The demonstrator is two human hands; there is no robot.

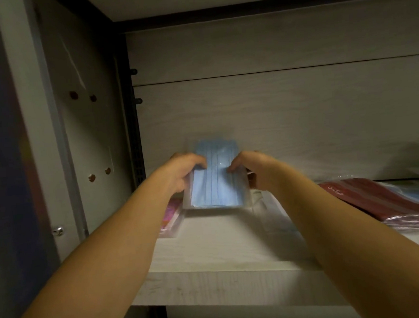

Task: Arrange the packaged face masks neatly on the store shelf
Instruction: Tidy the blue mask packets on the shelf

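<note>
The left hand (pixel 184 171) pinches the left edge of a clear packet of blue face masks (pixel 215 181), thumb on its front face, and the right hand (pixel 252 170) grips the right edge the same way, so the packet sits squarely between them, equally near to both. It is held upright above the back of the shelf (pixel 223 255), long axis running up and away toward the rear panel, lower edge just over the shelf board; whether it touches is unclear. Setting it down likely means lowering it straight ahead. A pink packet (pixel 170 217) lies low left, partly hidden by the left forearm; dark red packets (pixel 382 200) lie to the right, cut off by the frame. Motion blur softens the packet's outline.
</note>
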